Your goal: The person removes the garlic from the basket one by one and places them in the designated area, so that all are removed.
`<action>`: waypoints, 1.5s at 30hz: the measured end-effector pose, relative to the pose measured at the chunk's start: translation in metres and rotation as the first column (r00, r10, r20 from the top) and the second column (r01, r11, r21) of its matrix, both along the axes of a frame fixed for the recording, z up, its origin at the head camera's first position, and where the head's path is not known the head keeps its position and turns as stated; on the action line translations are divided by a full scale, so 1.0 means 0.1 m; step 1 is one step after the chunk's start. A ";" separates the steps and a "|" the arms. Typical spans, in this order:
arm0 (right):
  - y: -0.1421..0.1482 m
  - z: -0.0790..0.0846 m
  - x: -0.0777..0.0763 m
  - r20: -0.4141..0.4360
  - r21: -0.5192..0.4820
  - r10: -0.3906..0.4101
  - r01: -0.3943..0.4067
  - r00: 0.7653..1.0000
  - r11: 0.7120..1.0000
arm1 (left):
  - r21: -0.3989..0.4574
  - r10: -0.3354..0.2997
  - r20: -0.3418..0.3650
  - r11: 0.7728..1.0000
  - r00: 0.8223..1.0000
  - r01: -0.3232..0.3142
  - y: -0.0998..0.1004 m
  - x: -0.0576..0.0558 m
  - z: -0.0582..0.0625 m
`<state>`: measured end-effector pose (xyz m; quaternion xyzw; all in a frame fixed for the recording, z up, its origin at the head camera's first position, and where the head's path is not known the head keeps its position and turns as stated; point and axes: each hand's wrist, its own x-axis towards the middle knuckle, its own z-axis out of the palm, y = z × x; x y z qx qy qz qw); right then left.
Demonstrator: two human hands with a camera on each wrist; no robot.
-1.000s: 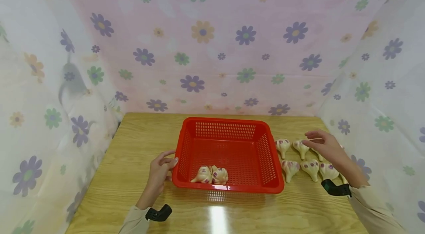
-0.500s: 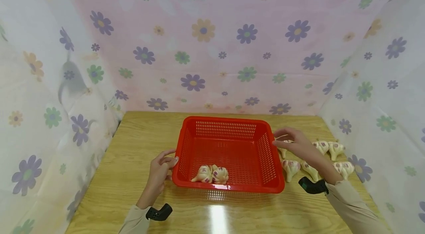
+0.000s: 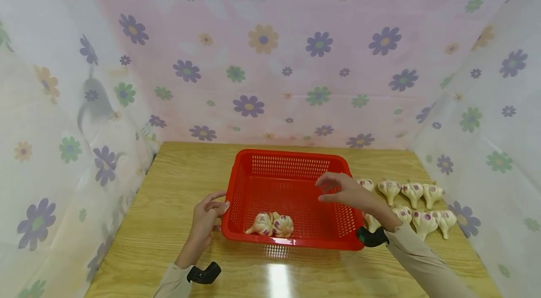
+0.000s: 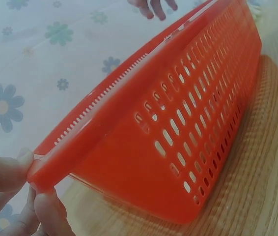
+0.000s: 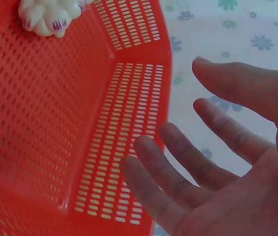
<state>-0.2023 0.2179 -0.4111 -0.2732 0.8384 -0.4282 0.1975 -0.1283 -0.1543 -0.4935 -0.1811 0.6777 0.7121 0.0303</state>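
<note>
A red plastic basket [image 3: 291, 242] with slotted walls sits mid-table. My left hand [image 3: 207, 220] pinches its left rim between thumb and fingers, as the left wrist view shows up close. Over the right part of the basket hovers my right hand [image 3: 344, 192], its fingers spread and relaxed. The right wrist view shows nothing in that palm [image 5: 237, 206]. Inside the basket's front left corner lie a garlic bulb [image 3: 260, 224] and, against it, another garlic bulb [image 3: 283, 225]. One garlic bulb [image 5: 50, 17] shows in the right wrist view too.
Several more garlic bulbs [image 3: 424, 223] lie in two rows on the wooden table [image 3: 190, 161], right of the basket. My right forearm partly covers them. Flowered cloth [image 3: 287, 44] hangs at the back and both sides.
My right hand has moved left from above the garlic rows, past the basket's right rim, to over its inside. My left hand stays on the left rim.
</note>
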 end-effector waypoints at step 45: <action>-0.99 -0.40 -0.02 0.018 0.357 0.588 -0.554 0.809 0.752 | 0.003 -0.029 -0.012 1.000 0.999 0.029 0.07 0.11 0.33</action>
